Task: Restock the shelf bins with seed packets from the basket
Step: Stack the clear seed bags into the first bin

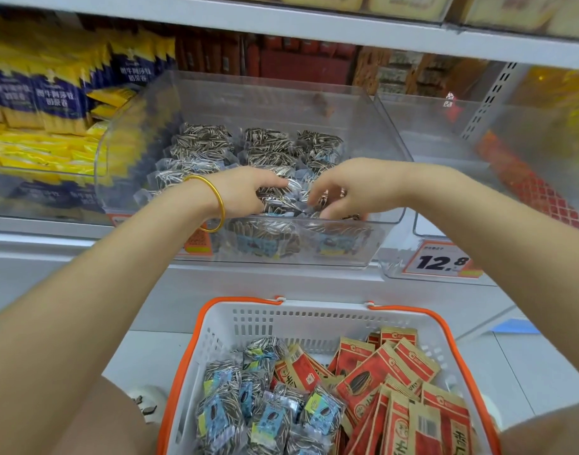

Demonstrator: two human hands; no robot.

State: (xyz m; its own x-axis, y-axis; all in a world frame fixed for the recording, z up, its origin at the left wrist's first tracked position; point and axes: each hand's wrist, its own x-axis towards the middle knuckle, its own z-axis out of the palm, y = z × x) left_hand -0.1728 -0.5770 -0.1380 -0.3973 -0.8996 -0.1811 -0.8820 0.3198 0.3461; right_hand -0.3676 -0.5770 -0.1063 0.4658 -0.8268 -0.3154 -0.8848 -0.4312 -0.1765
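Both hands reach into the front of a clear bin [389, 133] on the shelf, in the middle of the frame. The bin holds rows of striped seed packets [202, 146], which fill it from the back wall to the front, just beyond and under the hands.

The left hand [245, 188], with a gold bangle [217, 205] on its wrist, curls down over the pile. Its thumb and fingers pinch one packet [293, 192] that lies between the two hands. The right hand [343, 192] is just right of that packet, its fingers bent downward with the tips on the packets. Whether it grips one cannot be told.

Below the arms, at the bottom centre, stands the white basket [301, 315] with orange handles. It holds more striped packets [222, 418] on its left and red packets [380, 382] on its right. A price tag [442, 261] sits right of the bin.
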